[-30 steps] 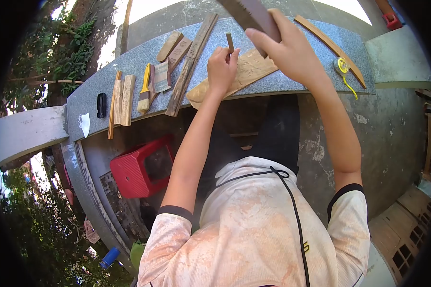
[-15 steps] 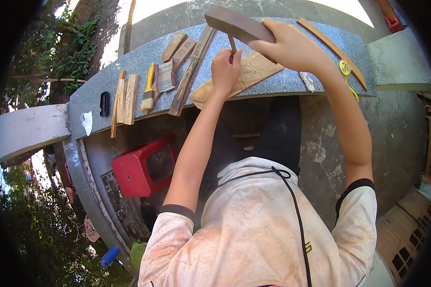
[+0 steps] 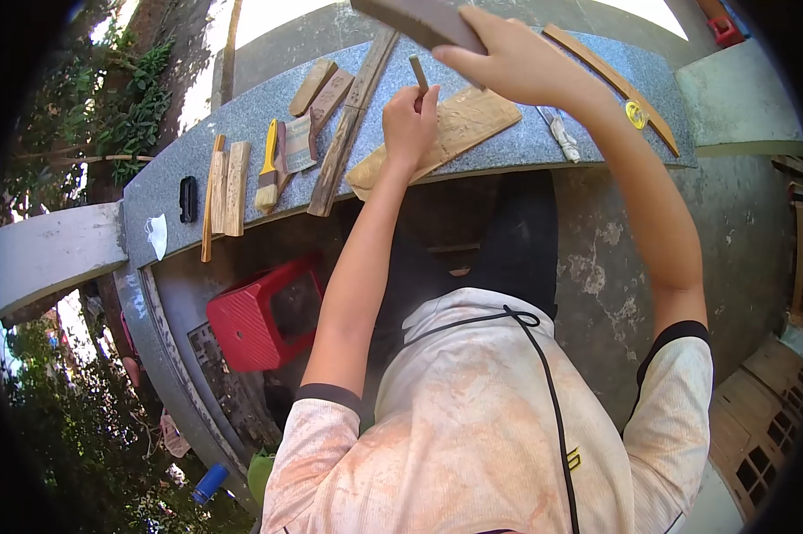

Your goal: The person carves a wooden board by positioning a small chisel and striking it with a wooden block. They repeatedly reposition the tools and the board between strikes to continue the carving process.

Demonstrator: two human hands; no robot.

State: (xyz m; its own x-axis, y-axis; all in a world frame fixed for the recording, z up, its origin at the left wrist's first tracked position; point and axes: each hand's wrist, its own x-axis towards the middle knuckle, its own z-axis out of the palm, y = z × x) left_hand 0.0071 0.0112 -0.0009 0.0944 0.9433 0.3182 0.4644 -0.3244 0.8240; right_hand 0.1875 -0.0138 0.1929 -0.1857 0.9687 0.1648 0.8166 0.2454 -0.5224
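Note:
My left hand (image 3: 409,125) is closed around a thin chisel-like tool (image 3: 417,69), whose top end sticks up above the fist. The fist rests over a light brown wooden board (image 3: 473,125) with carved marks on its face; the tool's lower tip is hidden. In my right hand (image 3: 522,60) is a long dark wooden block (image 3: 419,24), raised above the bench and apart from the tool's top, its far end cut off by the frame's edge.
On the grey stone bench (image 3: 174,231) lie a yellow-handled brush (image 3: 269,165), long wood strips (image 3: 355,116), small wood pieces (image 3: 235,187), a black case (image 3: 188,198) and a white wrapped item (image 3: 562,138). A yellow tape roll (image 3: 635,114) is at right, a red stool (image 3: 250,320) below.
The dark block in my right hand has risen away from the top of the tool, up and to the left. My left hand keeps its hold on the tool over the board.

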